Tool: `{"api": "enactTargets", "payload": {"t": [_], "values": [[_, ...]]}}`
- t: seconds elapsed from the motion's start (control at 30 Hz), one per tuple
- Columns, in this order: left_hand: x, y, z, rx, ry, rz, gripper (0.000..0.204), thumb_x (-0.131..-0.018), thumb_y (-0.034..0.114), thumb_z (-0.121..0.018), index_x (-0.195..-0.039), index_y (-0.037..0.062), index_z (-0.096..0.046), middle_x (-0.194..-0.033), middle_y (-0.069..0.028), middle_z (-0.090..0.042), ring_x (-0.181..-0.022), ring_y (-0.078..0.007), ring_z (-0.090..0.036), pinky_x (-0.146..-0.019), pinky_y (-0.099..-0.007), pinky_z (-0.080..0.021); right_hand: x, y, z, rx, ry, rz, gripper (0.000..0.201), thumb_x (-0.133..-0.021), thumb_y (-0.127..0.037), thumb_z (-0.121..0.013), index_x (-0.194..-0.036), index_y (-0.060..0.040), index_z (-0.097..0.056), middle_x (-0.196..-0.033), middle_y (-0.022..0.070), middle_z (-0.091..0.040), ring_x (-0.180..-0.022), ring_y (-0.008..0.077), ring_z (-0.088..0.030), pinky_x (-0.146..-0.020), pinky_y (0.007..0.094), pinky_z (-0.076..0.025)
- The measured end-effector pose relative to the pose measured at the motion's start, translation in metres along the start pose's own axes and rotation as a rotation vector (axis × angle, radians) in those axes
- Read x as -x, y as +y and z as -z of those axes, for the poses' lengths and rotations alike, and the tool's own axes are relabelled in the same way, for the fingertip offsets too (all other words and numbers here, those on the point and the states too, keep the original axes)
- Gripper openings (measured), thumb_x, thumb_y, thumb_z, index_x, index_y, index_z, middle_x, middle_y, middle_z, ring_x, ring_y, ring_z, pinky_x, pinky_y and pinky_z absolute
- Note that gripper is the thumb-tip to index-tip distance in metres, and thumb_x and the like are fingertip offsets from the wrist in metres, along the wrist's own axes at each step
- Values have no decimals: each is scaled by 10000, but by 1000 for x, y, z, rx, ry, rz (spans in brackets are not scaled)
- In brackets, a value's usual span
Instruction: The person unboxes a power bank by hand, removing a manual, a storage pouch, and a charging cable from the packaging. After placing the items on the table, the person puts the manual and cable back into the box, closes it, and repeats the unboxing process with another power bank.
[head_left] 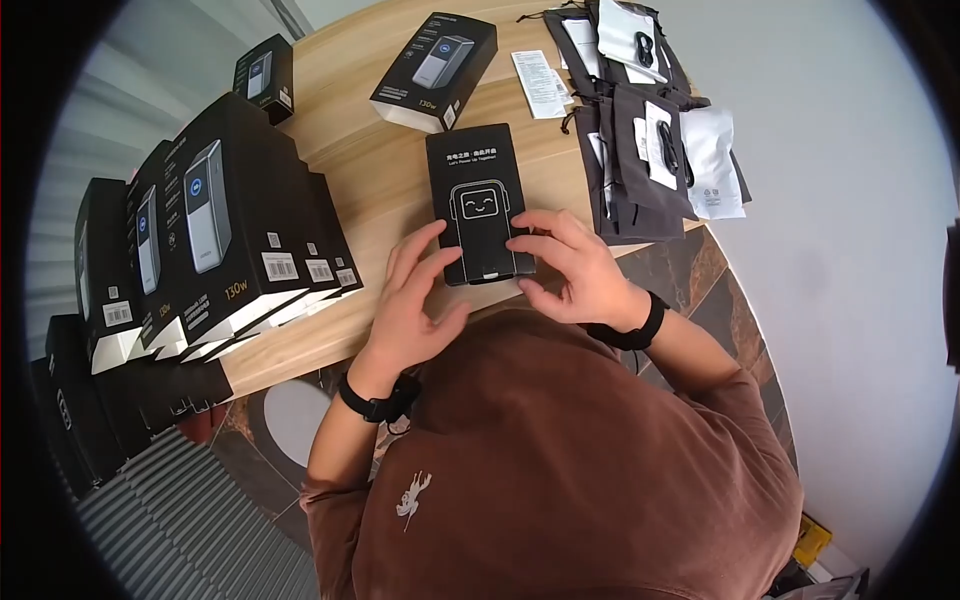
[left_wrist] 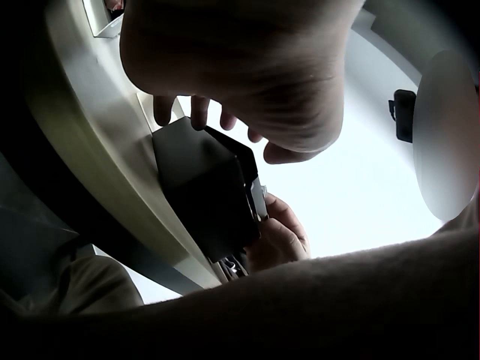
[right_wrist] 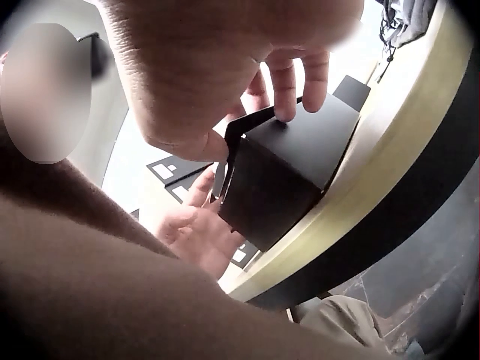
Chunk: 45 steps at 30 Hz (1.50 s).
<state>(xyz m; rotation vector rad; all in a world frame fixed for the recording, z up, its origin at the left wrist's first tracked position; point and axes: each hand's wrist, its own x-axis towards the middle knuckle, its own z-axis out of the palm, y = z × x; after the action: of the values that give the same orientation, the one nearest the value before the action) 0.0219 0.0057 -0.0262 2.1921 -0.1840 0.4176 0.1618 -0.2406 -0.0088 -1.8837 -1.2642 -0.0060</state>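
A black box [head_left: 480,205] with a printed smiling face lies on the wooden table, its near end toward the person. My left hand [head_left: 415,290] touches its left edge with the fingertips, thumb held away from it. Bent fingers of my right hand [head_left: 575,265] grip the right edge, with the thumb by the near corner. In the right wrist view the right hand [right_wrist: 247,67] has its thumb against a slightly raised flap of the box [right_wrist: 292,157]. The left wrist view shows the left hand [left_wrist: 240,67] above the dark box [left_wrist: 199,187].
Stacked black boxes [head_left: 215,215] fill the table's left side. Another printed box [head_left: 437,70] lies beyond the middle one, near a white leaflet [head_left: 542,84]. Dark pouches [head_left: 625,165] with cables and a white packet [head_left: 712,165] lie on the right. The wooden table's [head_left: 285,362] near edge runs before the person.
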Motion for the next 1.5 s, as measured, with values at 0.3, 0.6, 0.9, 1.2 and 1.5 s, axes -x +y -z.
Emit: {"api": "enactTargets", "payload": {"t": [0.3,0.6,0.9,1.2,1.5], "values": [[-2,-6,-11,-79,5,2,394,-801,106,-885,-1175,112,-761,-1443,-126,-620,-1298,-401,-562,-1061,-487,-504,13,14,-16,33,5,34,474,-785,-205,-887,-1231,-121,-751,-1365,122,-626,-1010,308,-649,-867,417,-566],[-10,5,-6,-217,-31,1,434,-817,218,-899,-1200,102,-731,-1512,-113,-593,-1387,-409,-529,-1132,-523,-478,3,16,-8,85,3,155,467,-789,-235,-908,-1216,-105,-770,-1324,149,-671,-920,296,-656,-812,409,-549],[-21,16,-5,-140,48,70,520,-726,64,-926,-1205,55,-724,-1346,-101,-724,-1133,-335,-660,-965,-419,-556,4,31,-20,-162,-11,63,540,-865,-236,-875,-1344,-77,-682,-1283,155,-636,-1026,333,-683,-846,410,-594],[-9,7,-8,135,32,258,511,-768,43,-915,-1239,56,-719,-1335,-106,-720,-1143,-289,-662,-953,-393,-554,-2,40,-14,-85,-64,256,336,-866,-145,-878,-1170,-56,-767,-1187,118,-677,-957,280,-705,-785,373,-598],[-12,-3,7,-83,55,118,712,-744,48,-938,-1390,61,-639,-1624,-222,-475,-1383,-392,-582,-1124,-475,-518,1,19,-22,-186,73,-84,643,-788,-218,-929,-1354,-59,-670,-1498,188,-483,-1171,316,-647,-931,413,-578]]}}
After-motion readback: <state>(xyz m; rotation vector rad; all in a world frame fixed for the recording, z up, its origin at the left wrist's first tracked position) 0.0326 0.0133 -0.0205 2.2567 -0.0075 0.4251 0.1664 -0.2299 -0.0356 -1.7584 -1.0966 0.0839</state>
